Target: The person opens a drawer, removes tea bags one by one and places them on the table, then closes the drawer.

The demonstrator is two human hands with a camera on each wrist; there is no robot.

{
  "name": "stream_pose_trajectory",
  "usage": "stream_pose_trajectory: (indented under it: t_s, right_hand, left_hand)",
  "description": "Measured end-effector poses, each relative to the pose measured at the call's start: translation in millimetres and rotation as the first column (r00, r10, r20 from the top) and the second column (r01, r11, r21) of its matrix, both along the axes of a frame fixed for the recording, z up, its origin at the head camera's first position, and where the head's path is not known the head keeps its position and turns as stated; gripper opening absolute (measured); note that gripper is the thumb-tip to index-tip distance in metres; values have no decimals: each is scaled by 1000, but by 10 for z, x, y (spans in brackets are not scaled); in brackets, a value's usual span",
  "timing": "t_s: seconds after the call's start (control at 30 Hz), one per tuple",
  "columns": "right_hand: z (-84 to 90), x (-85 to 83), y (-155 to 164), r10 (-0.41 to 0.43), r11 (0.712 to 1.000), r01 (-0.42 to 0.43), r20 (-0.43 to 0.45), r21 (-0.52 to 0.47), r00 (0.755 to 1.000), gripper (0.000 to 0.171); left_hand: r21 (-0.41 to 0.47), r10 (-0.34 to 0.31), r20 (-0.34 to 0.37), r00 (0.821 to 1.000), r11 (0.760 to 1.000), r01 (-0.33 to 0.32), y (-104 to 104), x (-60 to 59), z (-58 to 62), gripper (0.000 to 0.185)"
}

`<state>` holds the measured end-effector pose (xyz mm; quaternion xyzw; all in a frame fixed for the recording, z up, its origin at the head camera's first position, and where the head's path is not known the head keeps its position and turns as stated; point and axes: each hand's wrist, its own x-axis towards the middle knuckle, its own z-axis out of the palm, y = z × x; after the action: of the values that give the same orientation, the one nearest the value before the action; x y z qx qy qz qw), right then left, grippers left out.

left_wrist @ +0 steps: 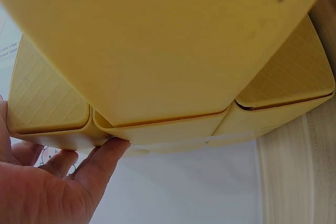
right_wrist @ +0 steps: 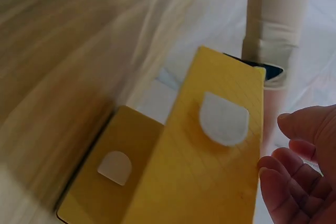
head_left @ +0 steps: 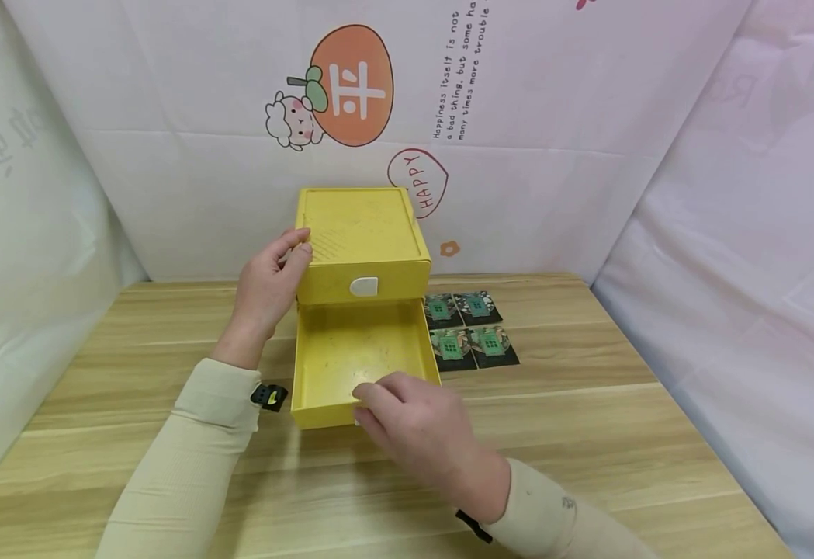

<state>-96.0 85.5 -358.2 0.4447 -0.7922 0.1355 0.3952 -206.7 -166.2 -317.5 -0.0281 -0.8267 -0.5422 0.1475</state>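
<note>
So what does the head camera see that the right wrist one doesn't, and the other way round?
Only the head view shows the four small cards, the printed orange fruit on the backdrop and the closed top drawer.

Only the right wrist view shows the front of a lower drawer, with its pale pull.

Both show the open drawer, the right hand, the wooden table and the left sleeve.

Open drawer (right_wrist: 202,169), right hand (right_wrist: 313,181) — cropped in right wrist view
</note>
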Motion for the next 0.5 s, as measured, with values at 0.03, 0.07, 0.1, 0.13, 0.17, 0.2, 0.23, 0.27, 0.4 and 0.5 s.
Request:
stream_pose_trajectory:
  t_s: [0.03, 0.07, 0.1, 0.13, 0.17, 0.2, 0.23, 0.27, 0.4, 0.5]
  right_hand:
    - [-21, 8, -8, -2, 1000, 2, -9, 10, 1000, 19]
    - [-41, 12, -14, -4, 1000, 5, -21, 18, 1000, 18]
    - [-59, 17, -19, -4, 1000, 4, -34, 23, 999, 17]
    - [-75, 22, -21, -3, 1000, 4, -42, 28, 999, 17]
    - [-91, 25, -23, -2, 1000, 4, -48, 31, 999, 15]
    - [-103, 31, -23, -2, 999, 4, -49, 33, 999, 12]
    - [-115, 36, -24, -2, 999, 4, -48, 35, 999, 9]
    - [-124, 40, -24, -1, 999, 2, -48, 34, 999, 5]
    - [-155, 49, -30, 8, 999, -6, -60, 33, 998, 13]
    - [-179, 51, -33, 5, 998, -1, -83, 56, 996, 20]
  left_hand:
    - [-1, 1, 0, 1000, 1000, -1, -1, -1, -1, 57]
    - [-1, 1, -1, 1000, 1000, -1, -1, 0, 0, 57]
    - [-1, 1, -3, 1000, 1000, -1, -1, 0, 0, 57]
    - [-5, 2, -1, 1000, 1000, -2, -1, 3, 2, 57]
    - [-6, 2, -1, 1000, 1000, -2, -2, 4, 4, 57]
    - [-6, 2, 0, 1000, 1000, -2, -2, 6, 4, 57]
    - [-5, 1, 0, 1000, 1000, -1, -2, 4, 3, 57]
    - [-4, 0, 0, 1000, 1000, 0, -1, 2, 2, 57]
    - [4, -2, 0, 1000, 1000, 2, -1, -2, -2, 57]
    - [8, -4, -2, 1000, 1000, 4, 0, 0, -1, 57]
